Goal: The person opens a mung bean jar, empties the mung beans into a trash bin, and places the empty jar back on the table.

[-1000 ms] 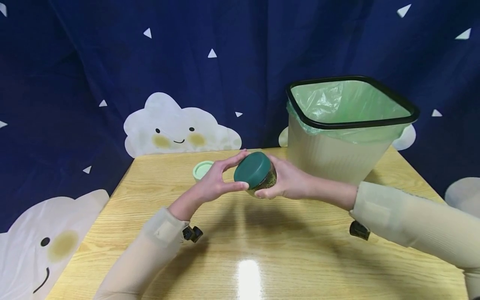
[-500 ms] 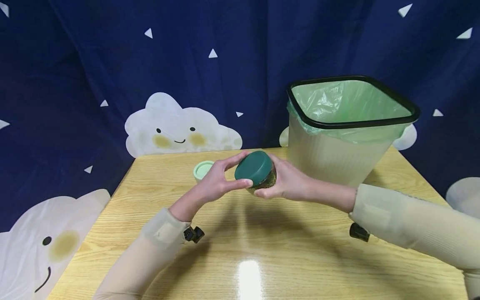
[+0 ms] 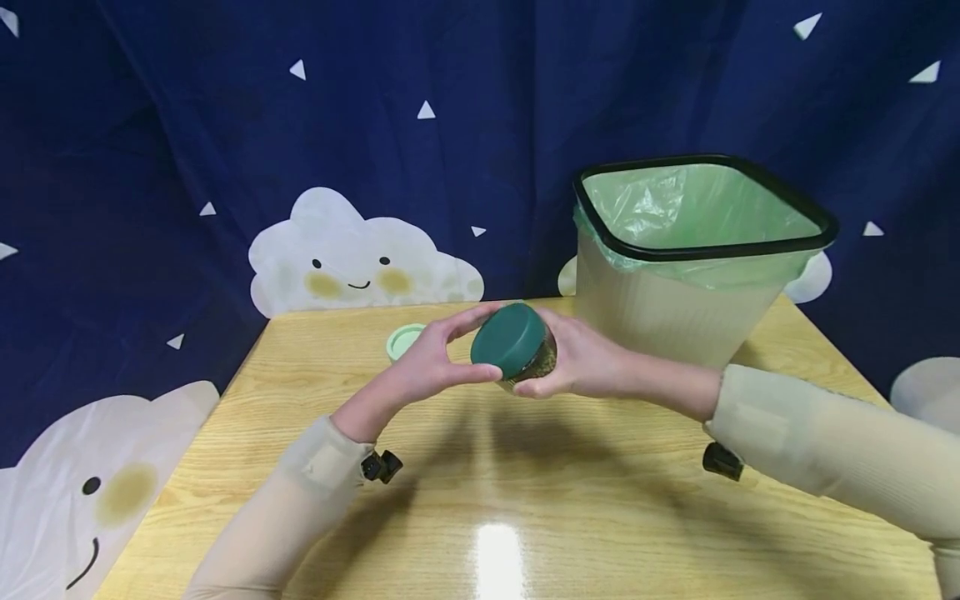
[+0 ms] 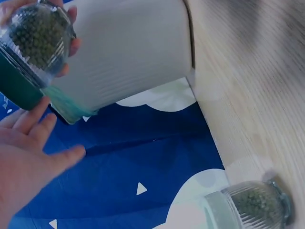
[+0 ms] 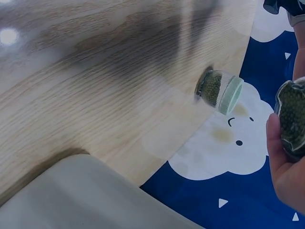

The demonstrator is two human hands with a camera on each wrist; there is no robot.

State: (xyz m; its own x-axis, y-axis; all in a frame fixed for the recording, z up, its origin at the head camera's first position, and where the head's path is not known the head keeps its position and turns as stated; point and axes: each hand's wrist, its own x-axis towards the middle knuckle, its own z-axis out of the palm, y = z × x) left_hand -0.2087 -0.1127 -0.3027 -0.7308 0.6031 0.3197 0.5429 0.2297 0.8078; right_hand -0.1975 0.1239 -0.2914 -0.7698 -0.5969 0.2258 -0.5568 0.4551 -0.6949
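The left hand [image 3: 429, 360] pinches the green lid [image 3: 508, 340] of a jar [image 4: 40, 43] whose body the right hand [image 3: 585, 360] grips, above a wood-grain table [image 3: 600, 533] (glossy, glare at six o'clock). From it, a pale-lidded jar [image 5: 217, 91] stands at nine, a lined bin [image 3: 652, 317] at two, a navy curtain [image 3: 495, 150] at twelve. In the head view, its tilted long axis runs four to ten, lid toward ten.

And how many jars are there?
2: the dark-lidded jar between the left hand and right hand, and the pale-lidded jar on the table. More could hide behind the bin.
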